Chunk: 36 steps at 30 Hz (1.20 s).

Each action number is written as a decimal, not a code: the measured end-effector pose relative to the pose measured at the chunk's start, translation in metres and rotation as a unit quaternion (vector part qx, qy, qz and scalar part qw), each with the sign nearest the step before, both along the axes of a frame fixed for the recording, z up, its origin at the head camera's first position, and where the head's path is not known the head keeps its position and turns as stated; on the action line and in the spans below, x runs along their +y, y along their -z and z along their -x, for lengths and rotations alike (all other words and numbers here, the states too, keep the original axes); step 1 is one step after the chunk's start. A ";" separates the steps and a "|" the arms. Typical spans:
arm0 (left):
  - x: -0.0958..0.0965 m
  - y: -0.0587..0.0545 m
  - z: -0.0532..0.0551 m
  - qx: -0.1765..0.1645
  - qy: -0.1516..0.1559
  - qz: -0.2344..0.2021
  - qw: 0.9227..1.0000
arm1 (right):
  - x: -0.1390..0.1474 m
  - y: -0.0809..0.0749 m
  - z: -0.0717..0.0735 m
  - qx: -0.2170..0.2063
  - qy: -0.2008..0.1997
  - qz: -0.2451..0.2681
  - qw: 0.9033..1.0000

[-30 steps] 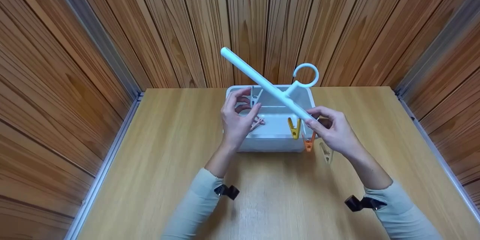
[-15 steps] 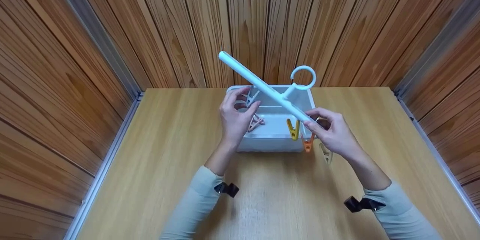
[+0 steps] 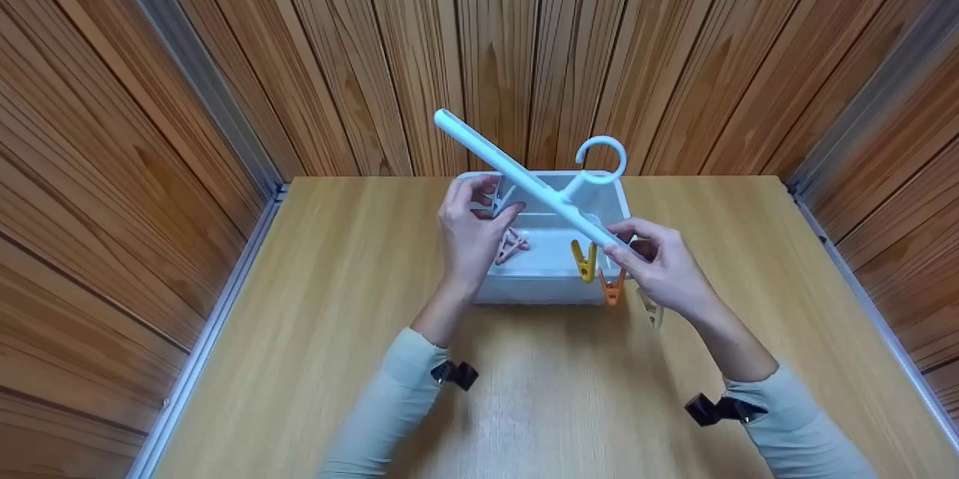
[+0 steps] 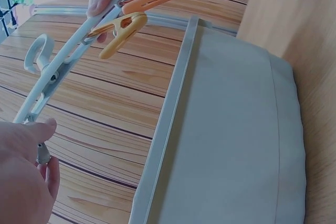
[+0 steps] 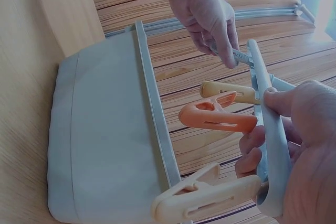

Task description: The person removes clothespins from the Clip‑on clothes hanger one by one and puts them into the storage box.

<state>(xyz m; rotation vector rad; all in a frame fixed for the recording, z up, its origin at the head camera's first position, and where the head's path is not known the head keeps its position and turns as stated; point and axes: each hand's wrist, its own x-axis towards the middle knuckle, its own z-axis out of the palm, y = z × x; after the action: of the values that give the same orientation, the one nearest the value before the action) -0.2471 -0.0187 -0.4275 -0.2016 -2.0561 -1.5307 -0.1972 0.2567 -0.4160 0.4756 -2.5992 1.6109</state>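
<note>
In the head view a pale blue clothes hanger is held aslant over a white bin, hook toward the back. My right hand grips its lower right end between thumb and fingers. Yellow, orange and beige clothespins hang from the bar near that hand. My left hand pinches a grey-blue clothespin, whose jaws are right at the bar's far half in the right wrist view. Fingers hide part of this clothespin.
The white bin stands at the table's back edge, below both hands. Inside lies a pink clothespin. Wooden panels rise behind and on both sides of the wooden table.
The hanger has come down and slightly left, its clothespins moving along with it. My right hand has shifted a little the same way. The left hand keeps its pinch, with its clothespin slightly lower.
</note>
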 end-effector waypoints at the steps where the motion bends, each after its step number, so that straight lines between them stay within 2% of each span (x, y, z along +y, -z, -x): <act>1: 0.000 0.000 0.000 0.001 -0.001 0.002 1.000 | 0.000 0.000 0.000 0.001 0.000 0.000 1.000; 14: -0.003 -0.005 0.001 -0.034 -0.001 0.037 0.999 | 0.002 -0.002 0.001 -0.005 -0.004 -0.007 1.000; 25: -0.003 -0.003 -0.001 -0.033 0.001 0.061 0.998 | 0.004 -0.001 0.002 0.002 -0.009 -0.005 1.000; 31: -0.003 -0.001 0.000 -0.025 0.013 0.062 0.998 | 0.004 0.001 0.003 0.017 -0.005 -0.004 1.000; 36: -0.006 0.000 0.002 -0.024 0.040 0.056 0.997 | 0.005 0.002 0.004 0.020 -0.003 -0.006 1.000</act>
<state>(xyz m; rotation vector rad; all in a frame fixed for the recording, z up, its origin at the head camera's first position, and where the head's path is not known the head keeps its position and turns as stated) -0.2494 -0.0244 -0.4274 -0.2948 -2.1982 -1.4815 -0.2011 0.2613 -0.4176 0.5115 -2.5828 1.5723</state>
